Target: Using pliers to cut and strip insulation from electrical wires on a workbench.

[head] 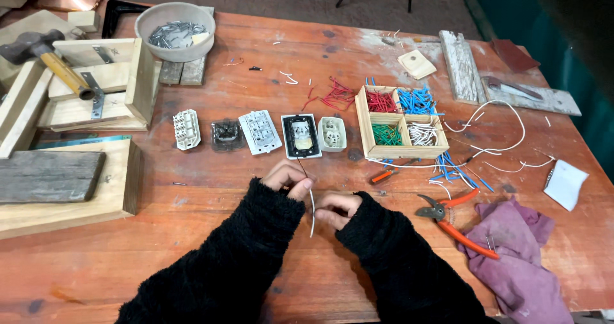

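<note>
- A worn, reddish wooden table [256,94] fills the view, scattered with wire offcuts; beyond its far edge lies grey floor, with a dark green wall at the right.
- Both hands come out of fuzzy black sleeves near the front middle of the table. The left hand [289,178] pinches the upper end of a short white wire [312,209] between thumb and fingers, its grip pressed together on it.
- The right hand [338,207] holds the same wire lower down, fingers curled shut around it; the wire hangs between the two hands, just above the table.
- A thin dark strand runs from the left fingers up toward the black-framed switch module [301,136], which sits in a row with other white and clear outlet parts.
- Judged from this, the step in hand is preparing one wire end by finger work, stripping or twisting it.
- The next move likely calls for a firm pinch on the insulation and a steady pull or twist along the wire, keeping the bare end straight.
- To the right, well apart from the hands, lie orange-handled cutters [454,218] beside a purple rag [524,253], and a wooden divided tray [401,123] with red, blue, green and white wire pieces.
- At the far left stand a bowl of nails [175,30], a hammer [48,58] and wooden blocks.
</note>
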